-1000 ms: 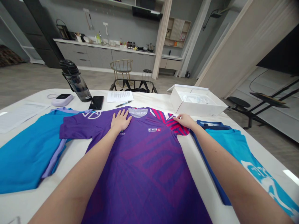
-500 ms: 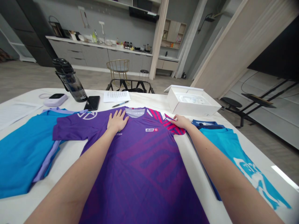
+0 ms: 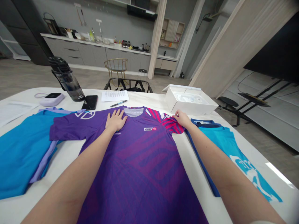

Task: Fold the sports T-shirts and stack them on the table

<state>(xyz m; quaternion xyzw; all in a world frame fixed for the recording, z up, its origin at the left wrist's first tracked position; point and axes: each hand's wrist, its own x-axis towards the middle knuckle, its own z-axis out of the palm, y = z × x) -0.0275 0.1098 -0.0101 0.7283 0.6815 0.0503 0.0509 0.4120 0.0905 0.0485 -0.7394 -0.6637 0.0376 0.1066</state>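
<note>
A purple T-shirt (image 3: 144, 155) lies spread front side up, its collar towards the far side of the table. My left hand (image 3: 116, 121) rests flat on its chest beside the collar, fingers spread. At the other shoulder, my right hand (image 3: 181, 119) pinches the edge of the pink-striped sleeve. The opposite sleeve, purple with a white star emblem, stretches left over a pile of blue and lilac shirts (image 3: 21, 149). To the right of the T-shirt, under my right forearm, lie folded turquoise and navy shirts (image 3: 217, 140).
Along the far side of the white table (image 3: 149, 99) are a water bottle (image 3: 70, 84), a phone (image 3: 90, 102), a lilac device (image 3: 51, 99), a printed sheet (image 3: 114, 95), a pen (image 3: 118, 103) and an open white box (image 3: 190, 104). A chair (image 3: 128, 85) stands beyond.
My right hand has lifted the pinched sleeve edge slightly, and the sleeve's folds have shifted. My left hand stays on the chest. The whole view has shifted a little.
</note>
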